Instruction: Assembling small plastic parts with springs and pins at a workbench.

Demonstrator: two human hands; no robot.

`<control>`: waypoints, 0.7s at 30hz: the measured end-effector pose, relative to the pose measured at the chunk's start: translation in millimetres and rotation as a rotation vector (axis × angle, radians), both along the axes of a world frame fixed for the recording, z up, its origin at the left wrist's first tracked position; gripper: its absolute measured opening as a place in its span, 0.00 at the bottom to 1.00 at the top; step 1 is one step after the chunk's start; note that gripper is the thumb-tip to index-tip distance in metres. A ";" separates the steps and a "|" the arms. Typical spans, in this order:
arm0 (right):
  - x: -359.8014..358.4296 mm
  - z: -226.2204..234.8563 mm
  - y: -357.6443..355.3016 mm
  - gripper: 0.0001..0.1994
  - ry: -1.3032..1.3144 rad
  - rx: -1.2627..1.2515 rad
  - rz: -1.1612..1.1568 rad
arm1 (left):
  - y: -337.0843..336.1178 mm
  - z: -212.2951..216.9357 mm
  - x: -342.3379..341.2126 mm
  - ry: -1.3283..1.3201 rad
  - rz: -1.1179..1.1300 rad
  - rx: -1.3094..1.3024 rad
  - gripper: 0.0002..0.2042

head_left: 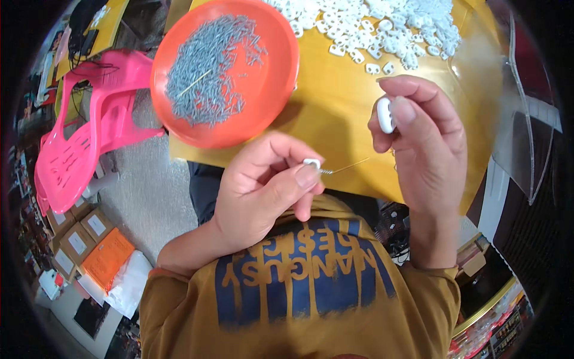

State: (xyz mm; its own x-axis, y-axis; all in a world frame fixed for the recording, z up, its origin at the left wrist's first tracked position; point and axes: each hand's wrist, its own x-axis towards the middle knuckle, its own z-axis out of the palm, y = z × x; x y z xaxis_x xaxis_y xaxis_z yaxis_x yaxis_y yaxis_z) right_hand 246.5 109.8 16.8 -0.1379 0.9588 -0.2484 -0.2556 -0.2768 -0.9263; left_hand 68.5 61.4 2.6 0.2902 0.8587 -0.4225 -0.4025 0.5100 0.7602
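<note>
Between the thumb and fingers of my left hand (269, 185) is a small white plastic piece (311, 162). A short metal coil spring (326, 172) sticks out beside it, with a thin brass-coloured rod (353, 165) reaching on to the right. My right hand (427, 143) is raised to the right, pinching a white rounded plastic piece (384, 115) on edge. The two pieces are apart. An orange-red round plate (272, 78) beyond my left hand holds a heap of small grey metal springs (206, 72), a thin pale stick (195, 83) lying on them.
Many small white plastic pieces with holes (359, 30) lie spread over the far part of the yellow table (323, 90). A pink plastic chair (89, 131) stands to the left. Cardboard boxes (78, 239) and an orange packet (109, 258) are on the floor side. Clear plastic sheeting (523, 107) hangs at right.
</note>
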 end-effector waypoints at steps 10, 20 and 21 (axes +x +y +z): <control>-30.4 -5.1 -48.4 0.11 0.207 -0.036 0.027 | -13.9 0.2 6.7 -0.147 0.075 0.184 0.05; -36.9 -2.5 -66.0 0.07 0.132 -0.061 0.059 | -30.3 0.8 -5.6 -0.181 0.125 0.149 0.05; -36.4 -2.7 -66.8 0.07 0.130 -0.062 0.061 | -31.0 1.5 -6.9 -0.176 0.134 0.152 0.05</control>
